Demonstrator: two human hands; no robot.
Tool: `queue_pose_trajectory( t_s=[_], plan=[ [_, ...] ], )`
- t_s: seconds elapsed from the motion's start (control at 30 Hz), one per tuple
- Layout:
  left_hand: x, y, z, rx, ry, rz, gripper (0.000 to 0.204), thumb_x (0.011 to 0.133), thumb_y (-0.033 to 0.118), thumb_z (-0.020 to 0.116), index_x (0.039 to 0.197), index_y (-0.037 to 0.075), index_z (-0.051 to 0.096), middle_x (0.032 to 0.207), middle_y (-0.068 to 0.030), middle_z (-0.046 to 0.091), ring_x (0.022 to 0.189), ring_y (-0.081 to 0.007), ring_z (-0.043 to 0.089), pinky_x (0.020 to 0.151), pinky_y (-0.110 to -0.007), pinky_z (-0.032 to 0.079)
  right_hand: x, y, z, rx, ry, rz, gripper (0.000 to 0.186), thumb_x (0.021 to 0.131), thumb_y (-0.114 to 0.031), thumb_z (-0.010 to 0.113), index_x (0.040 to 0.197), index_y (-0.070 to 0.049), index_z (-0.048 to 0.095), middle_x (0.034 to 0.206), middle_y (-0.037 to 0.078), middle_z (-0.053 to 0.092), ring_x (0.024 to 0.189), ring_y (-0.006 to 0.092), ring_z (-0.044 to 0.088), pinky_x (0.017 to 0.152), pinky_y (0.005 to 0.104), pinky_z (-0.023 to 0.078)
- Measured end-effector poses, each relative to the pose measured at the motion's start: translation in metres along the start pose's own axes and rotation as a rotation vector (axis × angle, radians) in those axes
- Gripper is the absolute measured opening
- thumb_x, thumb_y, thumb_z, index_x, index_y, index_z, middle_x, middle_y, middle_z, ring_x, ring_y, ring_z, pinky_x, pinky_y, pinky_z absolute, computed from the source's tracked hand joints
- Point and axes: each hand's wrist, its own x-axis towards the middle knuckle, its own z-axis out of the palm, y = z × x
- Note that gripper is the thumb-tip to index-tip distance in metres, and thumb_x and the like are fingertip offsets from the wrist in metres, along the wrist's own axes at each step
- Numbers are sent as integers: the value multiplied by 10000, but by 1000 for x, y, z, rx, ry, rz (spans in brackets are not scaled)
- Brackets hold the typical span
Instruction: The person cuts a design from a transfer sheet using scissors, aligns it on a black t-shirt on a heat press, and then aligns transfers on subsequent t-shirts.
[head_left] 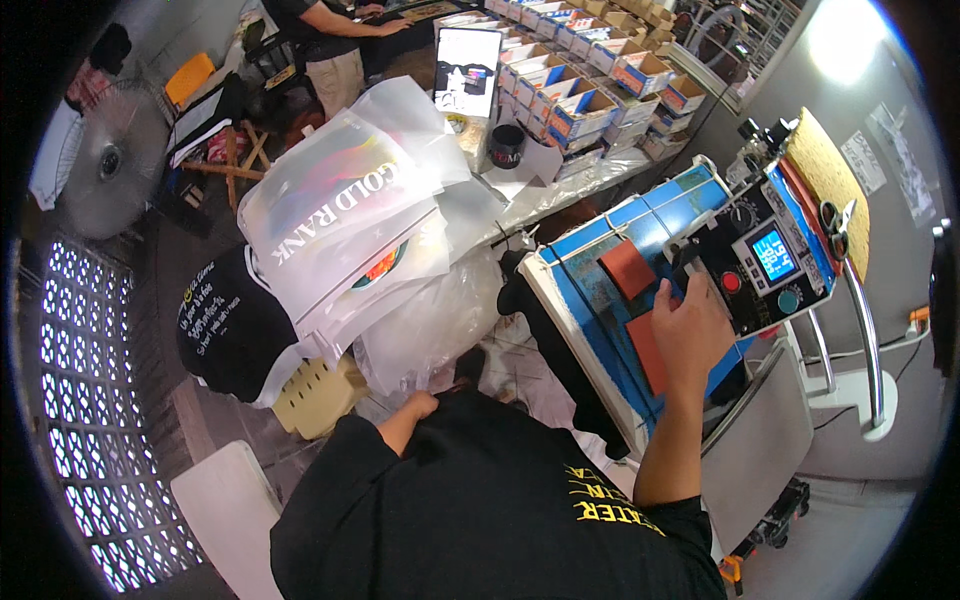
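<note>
My right hand point(690, 330) reaches over the blue bed point(680, 215) of a heat press. Its fingers are bent at the left edge of the black control box point(765, 262), beside a red button; what they grip is partly hidden. Two reddish-brown pads point(627, 268) lie on the blue bed, one partly behind my hand. My left hand point(422, 404) is low in front of my black shirt, its fingers curled; anything in them is hidden. Clear plastic bags point(430, 320) and a black printed cloth point(225, 325) are nearest to it.
Printed translucent plastic bags point(340, 200) are piled left of centre, above a cream plastic stool point(320, 395). Behind stand a phone point(467, 72), a black mug point(507, 146) and rows of small boxes point(580, 115). Scissors point(836, 228) hang by the press. A fan point(110, 160) stands left; another person's arm point(345, 22) shows behind.
</note>
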Motion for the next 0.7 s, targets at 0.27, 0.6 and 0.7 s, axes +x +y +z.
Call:
queue_pose_trajectory(
  t_s=[0.27,0.6,0.7],
  plan=[
    [14,11,-14,53,45,59,445,840,383,577,1024,11,737,1049,-256,703,1006,-415,674,887,-477,520,-1,1,-1,16,-14,32,244,877,-323,661,864,-94,577,754,103,668,653,300,678,578,402,540],
    [4,73,-55,28,-58,56,409,830,311,572,1101,50,731,1122,-254,684,1087,-394,657,939,-455,509,-1,4,5,22,22,52,246,853,-299,691,784,-109,550,690,85,629,623,281,665,561,399,532],
    [9,56,-48,30,-60,120,427,840,316,571,1125,33,716,1140,-250,680,1087,-404,654,925,-464,513,0,1,6,18,3,62,252,853,-299,692,778,-110,544,690,83,628,619,281,662,558,399,529]
  ],
)
